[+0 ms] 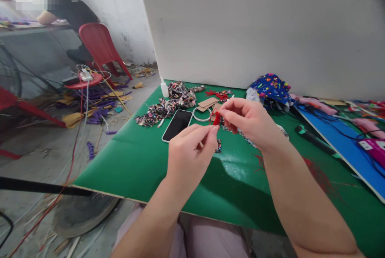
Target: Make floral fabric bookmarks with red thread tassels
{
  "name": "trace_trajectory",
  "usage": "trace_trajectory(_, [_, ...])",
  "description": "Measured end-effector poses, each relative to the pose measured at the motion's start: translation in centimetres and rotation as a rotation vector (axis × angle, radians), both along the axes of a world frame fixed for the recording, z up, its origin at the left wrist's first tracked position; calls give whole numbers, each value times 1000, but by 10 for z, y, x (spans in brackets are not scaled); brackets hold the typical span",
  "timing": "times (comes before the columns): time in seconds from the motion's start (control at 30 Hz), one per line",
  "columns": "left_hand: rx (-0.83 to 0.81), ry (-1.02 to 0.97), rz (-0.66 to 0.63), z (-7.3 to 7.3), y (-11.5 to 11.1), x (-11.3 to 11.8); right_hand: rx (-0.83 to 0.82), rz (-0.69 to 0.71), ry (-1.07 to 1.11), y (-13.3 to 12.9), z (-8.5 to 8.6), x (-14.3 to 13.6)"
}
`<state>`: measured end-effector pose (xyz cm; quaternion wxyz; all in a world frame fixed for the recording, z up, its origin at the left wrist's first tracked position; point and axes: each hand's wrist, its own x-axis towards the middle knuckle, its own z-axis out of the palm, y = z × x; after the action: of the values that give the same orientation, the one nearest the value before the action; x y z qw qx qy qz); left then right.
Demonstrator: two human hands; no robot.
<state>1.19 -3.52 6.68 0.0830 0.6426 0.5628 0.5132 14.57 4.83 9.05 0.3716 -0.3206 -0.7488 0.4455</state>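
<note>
Your pale-clad lap (pixel 213 234) shows beneath the near edge of the green worktop (pixel 126 157), your bare forearms reaching in above it. Your left hand (pixel 190 151) pinches the lower end of a bundle of red strands (pixel 216 118) between thumb and forefinger; your right hand (pixel 251 120), just beyond and to the right, pinches its upper part, thumb against fingers. The bundle is held above the middle of the worktop, between your fingertips.

To the right of your right forearm, loose red threads (pixel 320 175) lie scattered, near a black-and-green tool (pixel 317 141) beside a blue board (pixel 333 137). A magenta object (pixel 373 149) sits at the far right edge of view.

Beyond your left hand lies a white-rimmed phone (pixel 178 124), its screen dark. Just right of it are a white ring (pixel 202 119) and pieces of brown card (pixel 208 102). Bunched patterned fabric (pixel 180 96) spreads along the far left, next to a small white bottle (pixel 164 88). A blue printed cloth (pixel 270 89) is heaped at the far right, near a pink tool (pixel 319 103).

A white panel (pixel 258 33) stands behind the worktop. Far left, a person in dark clothing (pixel 80 17) is beside a red chair (pixel 100 43), above a floor strewn with purple scraps (pixel 98 109).
</note>
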Motion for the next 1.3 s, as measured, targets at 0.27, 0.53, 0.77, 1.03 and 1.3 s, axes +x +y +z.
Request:
trace_trajectory(0.27, [16,14,120,-10,6,-3,-17,2,-8,-2,0,-3])
trace_trajectory(0.53, [-28,-272,39,-17,18,-4,42,22,-56,-3,-3,-5])
trace_trajectory(0.77, [-39,-465,-27,-25,21,-5,103,43,-147,-5,-3,-5])
trace_trajectory(1.03, [239,119,-22,-26,24,-14,268,-196,-193,3,6,14])
trace_trajectory(1.3, [173,361,-219,-30,25,-17,59,169,-241,3,2,9])
